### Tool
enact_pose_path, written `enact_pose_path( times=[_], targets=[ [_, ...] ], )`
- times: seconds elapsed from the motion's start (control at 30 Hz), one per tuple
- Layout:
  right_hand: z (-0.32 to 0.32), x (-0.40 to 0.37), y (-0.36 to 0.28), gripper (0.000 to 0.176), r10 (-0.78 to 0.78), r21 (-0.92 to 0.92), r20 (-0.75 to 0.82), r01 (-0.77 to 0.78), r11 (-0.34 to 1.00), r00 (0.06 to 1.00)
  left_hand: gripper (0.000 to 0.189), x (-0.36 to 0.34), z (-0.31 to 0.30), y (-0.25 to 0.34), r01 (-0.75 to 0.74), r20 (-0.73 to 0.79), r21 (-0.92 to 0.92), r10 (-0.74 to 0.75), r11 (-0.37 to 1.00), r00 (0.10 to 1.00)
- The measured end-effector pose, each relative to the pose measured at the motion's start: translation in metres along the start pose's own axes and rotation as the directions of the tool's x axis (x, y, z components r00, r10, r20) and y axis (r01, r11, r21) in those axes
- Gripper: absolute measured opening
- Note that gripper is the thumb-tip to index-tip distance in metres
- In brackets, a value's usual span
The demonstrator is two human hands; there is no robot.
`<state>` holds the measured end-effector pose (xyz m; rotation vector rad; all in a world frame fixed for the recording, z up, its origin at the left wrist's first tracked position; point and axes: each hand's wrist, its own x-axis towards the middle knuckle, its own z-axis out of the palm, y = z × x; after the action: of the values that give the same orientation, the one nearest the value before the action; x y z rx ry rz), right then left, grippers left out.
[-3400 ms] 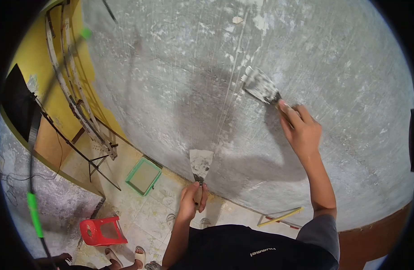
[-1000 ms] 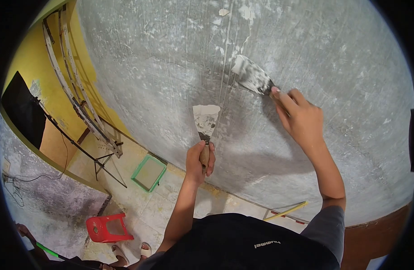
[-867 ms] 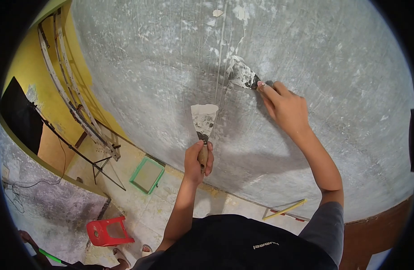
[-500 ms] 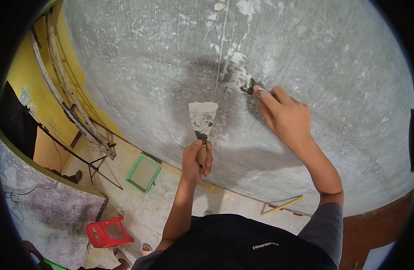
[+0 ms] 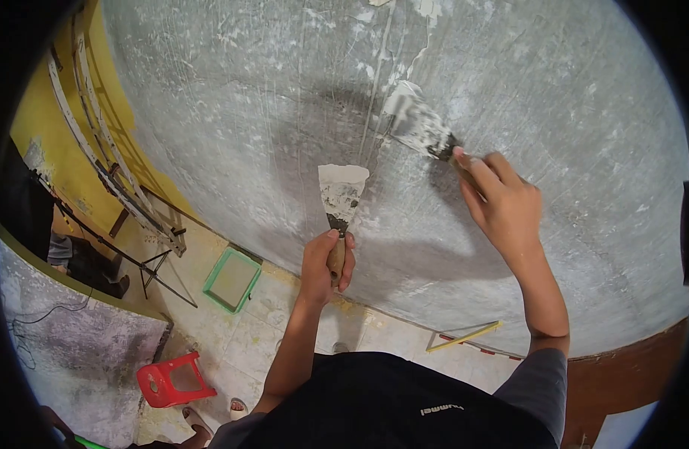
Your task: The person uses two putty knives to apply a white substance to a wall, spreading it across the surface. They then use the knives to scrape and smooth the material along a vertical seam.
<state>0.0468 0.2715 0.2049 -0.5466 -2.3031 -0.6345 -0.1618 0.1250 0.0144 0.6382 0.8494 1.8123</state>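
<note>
Scraper (image 5: 421,126) in right hand (image 5: 509,209) now farther from scraper (image 5: 342,193) in left hand (image 5: 322,263)

A room under renovation: scraped gray wall (image 5: 509,90), ladder (image 5: 97,150) at left against yellow wall (image 5: 45,101), stained tile floor (image 5: 258,337).

One word is showing itself for reading: the brand name "hummel" (image 5: 441,409). It is standing in small, pale letters on the black shirt (image 5: 374,400) which the person is wearing. The letters are all keeping to lower case and are forming one short line. This line is lying at the near side of the scene, somewhat to the right.
</note>
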Motion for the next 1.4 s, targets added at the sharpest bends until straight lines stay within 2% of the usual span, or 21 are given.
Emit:
enact_pose_path(
  times=[0.13,0.2,0.43,0.5,0.53,0.6,0.63,0.7,0.73,0.8,0.93,1.03,1.1,1.23,1.33,1.4],
  targets=[
    [0.027,0.019,0.006,0.038,-0.058,-0.021,-0.002,0.058,0.998,0.998,0.044,0.003,0.007,-0.002,0.024,0.02,-0.003,-0.024,1.0,1.0],
    [0.037,0.023,0.013,0.026,-0.076,-0.059,0.007,0.076,0.995,0.997,0.044,0.003,0.01,-0.003,0.048,0.015,-0.012,-0.048,0.999,0.999],
    [0.008,-0.009,0.022,0.029,-0.015,-0.05,-0.038,0.013,0.999,0.999,0.044,0.004,0.007,-0.005,0.035,0.023,0.0,-0.035,0.999,0.999],
    [-0.002,-0.015,0.019,0.027,0.089,0.055,-0.049,-0.087,0.995,0.995,0.043,0.004,0.005,-0.004,0.033,0.024,-0.004,-0.033,0.999,0.999],
    [-0.005,-0.015,0.017,0.027,0.085,0.058,-0.047,-0.082,0.995,0.995,0.043,0.005,0.006,-0.004,0.032,0.019,-0.007,-0.032,0.999,0.999],
    [-0.01,-0.016,0.014,0.026,0.149,0.31,0.004,-0.143,0.94,0.989,0.042,0.006,0.007,-0.004,0.011,0.033,0.045,-0.013,0.999,0.999],
    [-0.011,-0.016,0.012,0.026,0.147,0.312,0.007,-0.142,0.939,0.989,0.042,0.006,0.008,-0.005,0.011,0.03,0.044,-0.013,0.999,0.999],
    [-0.013,-0.015,0.005,0.028,0.136,0.56,0.179,-0.214,0.8,0.974,0.044,0.008,0.008,-0.008,-0.019,0.054,0.117,0.013,0.993,0.998],
    [-0.013,-0.015,0.002,0.028,0.134,0.562,0.178,-0.213,0.799,0.975,0.044,0.007,0.009,-0.008,-0.021,0.051,0.118,0.015,0.993,0.999],
    [-0.014,-0.014,-0.004,0.028,0.107,0.578,0.302,-0.271,0.77,0.947,0.043,0.006,0.011,-0.008,-0.049,0.082,0.158,0.037,0.986,0.996],
    [-0.014,-0.013,-0.009,0.028,0.071,0.59,0.317,-0.256,0.766,0.946,0.041,0.0,0.015,-0.004,-0.064,0.068,0.211,0.05,0.975,0.996],
    [-0.016,-0.01,-0.015,0.029,0.029,0.546,0.301,-0.197,0.814,0.953,0.036,-0.003,0.017,-0.003,-0.086,0.076,0.235,0.07,0.968,0.995],
    [-0.014,-0.009,-0.018,0.031,-0.034,0.477,0.269,-0.102,0.873,0.962,0.036,-0.004,0.02,-0.003,-0.113,0.047,0.294,0.104,0.949,0.994],
    [-0.015,-0.011,-0.02,0.031,-0.025,0.414,0.292,-0.102,0.905,0.956,0.036,-0.004,0.016,-0.004,-0.164,0.049,0.31,0.157,0.937,0.986],
    [-0.017,-0.011,-0.009,0.033,-0.023,0.405,0.245,-0.081,0.911,0.969,0.037,-0.003,0.014,0.0,-0.14,0.013,0.241,0.141,0.961,0.99],
    [-0.019,-0.006,0.0,0.033,0.008,0.393,0.15,-0.067,0.917,0.989,0.039,-0.002,0.012,0.001,-0.135,0.016,0.186,0.134,0.973,0.991]
  ],
)
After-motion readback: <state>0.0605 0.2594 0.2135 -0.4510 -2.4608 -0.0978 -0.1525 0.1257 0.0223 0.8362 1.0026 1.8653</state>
